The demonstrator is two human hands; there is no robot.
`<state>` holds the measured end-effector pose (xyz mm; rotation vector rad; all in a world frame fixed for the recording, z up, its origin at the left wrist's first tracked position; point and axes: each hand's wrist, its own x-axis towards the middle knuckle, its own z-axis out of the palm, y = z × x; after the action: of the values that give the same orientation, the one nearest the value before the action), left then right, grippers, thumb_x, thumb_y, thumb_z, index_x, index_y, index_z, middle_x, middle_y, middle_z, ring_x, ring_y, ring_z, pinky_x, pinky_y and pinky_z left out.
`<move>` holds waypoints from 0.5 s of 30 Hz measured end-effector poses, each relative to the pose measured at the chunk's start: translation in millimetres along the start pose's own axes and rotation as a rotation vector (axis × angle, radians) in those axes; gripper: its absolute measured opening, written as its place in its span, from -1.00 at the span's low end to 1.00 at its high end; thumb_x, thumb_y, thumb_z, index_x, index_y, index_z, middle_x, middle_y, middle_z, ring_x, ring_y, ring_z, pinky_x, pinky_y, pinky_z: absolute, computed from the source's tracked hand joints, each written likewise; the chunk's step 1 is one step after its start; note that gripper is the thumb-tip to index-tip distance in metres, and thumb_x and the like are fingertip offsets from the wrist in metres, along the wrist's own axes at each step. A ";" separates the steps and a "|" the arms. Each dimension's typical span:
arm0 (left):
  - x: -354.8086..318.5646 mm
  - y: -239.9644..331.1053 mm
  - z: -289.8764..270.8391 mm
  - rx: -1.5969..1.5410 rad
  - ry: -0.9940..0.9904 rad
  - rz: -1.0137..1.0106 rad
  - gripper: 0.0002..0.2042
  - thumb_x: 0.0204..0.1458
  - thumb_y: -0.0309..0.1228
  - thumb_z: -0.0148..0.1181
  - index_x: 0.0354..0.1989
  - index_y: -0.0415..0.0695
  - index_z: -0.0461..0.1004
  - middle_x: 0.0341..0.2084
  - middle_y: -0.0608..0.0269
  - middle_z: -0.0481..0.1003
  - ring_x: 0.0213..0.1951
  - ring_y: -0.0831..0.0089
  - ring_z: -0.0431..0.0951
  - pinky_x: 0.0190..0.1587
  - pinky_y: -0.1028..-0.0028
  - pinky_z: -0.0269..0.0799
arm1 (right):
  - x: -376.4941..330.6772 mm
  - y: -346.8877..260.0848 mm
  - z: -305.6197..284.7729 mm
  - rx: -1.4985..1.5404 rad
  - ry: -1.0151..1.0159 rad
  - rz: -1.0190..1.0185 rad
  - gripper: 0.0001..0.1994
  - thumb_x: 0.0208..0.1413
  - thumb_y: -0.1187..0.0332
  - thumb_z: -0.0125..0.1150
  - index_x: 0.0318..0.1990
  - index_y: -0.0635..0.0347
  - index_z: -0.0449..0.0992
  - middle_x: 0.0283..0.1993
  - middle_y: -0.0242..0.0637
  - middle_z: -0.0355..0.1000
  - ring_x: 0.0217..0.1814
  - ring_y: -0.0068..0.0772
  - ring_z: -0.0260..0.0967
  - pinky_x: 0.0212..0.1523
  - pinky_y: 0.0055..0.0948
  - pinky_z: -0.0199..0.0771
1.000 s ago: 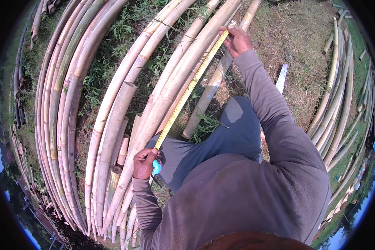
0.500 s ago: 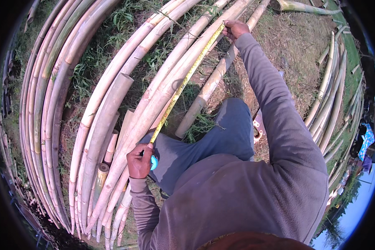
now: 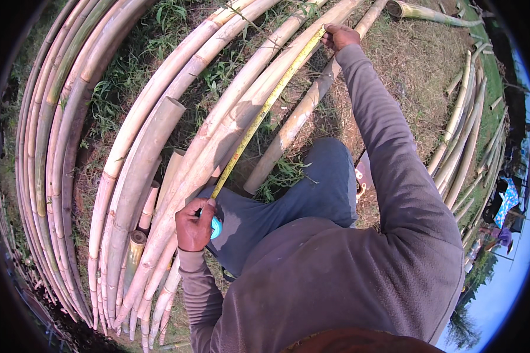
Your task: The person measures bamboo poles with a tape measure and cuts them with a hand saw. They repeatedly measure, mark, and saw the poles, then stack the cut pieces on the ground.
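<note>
Bamboo poles (image 3: 159, 147) on patchy grass (image 3: 412, 70)

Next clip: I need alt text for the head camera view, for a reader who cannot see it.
A person stretches a yellow tape measure along a pale bamboo pole, the left hand gripping the blue tape case near the body and the right hand pinning the far end. More bamboo poles lie alongside on grass.
</note>
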<state>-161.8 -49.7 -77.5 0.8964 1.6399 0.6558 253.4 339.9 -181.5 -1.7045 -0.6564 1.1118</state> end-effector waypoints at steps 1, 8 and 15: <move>1.7 1.4 0.0 0.010 -0.007 0.004 -0.76 0.23 -0.39 0.27 -0.42 -0.32 0.58 -0.56 0.28 0.56 -0.44 0.61 0.48 -0.33 0.50 0.40 | 2.6 0.7 -0.9 -0.008 0.015 -0.010 -0.84 0.15 0.56 0.31 -0.14 0.47 0.58 -0.29 -0.11 0.59 -0.37 -0.37 0.60 -0.39 -0.51 0.77; 2.6 -0.8 -4.9 -0.018 -0.055 -0.025 -0.78 0.25 -0.40 0.24 -0.42 -0.28 0.57 -0.53 0.32 0.56 -0.47 0.62 0.50 -0.38 0.53 0.38 | 15.4 7.1 -4.1 -0.048 -0.007 -0.032 -0.82 0.10 0.55 0.37 -0.17 0.48 0.58 -0.34 -0.07 0.59 -0.43 -0.32 0.61 -0.42 -0.46 0.77; -0.3 -11.9 -13.7 -0.213 -0.027 -0.039 -0.84 0.20 -0.40 0.32 -0.33 -0.26 0.61 -0.50 0.37 0.57 -0.43 0.65 0.46 -0.36 0.54 0.38 | 41.4 10.5 -15.8 -0.007 -0.102 0.002 -0.75 0.13 0.57 0.34 -0.06 0.51 0.54 -0.15 0.00 0.57 -0.20 -0.17 0.61 -0.20 -0.33 0.76</move>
<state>-177.7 -56.2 -83.5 0.7148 1.5273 0.7723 285.0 362.7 -204.9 -1.6627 -0.7230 1.2049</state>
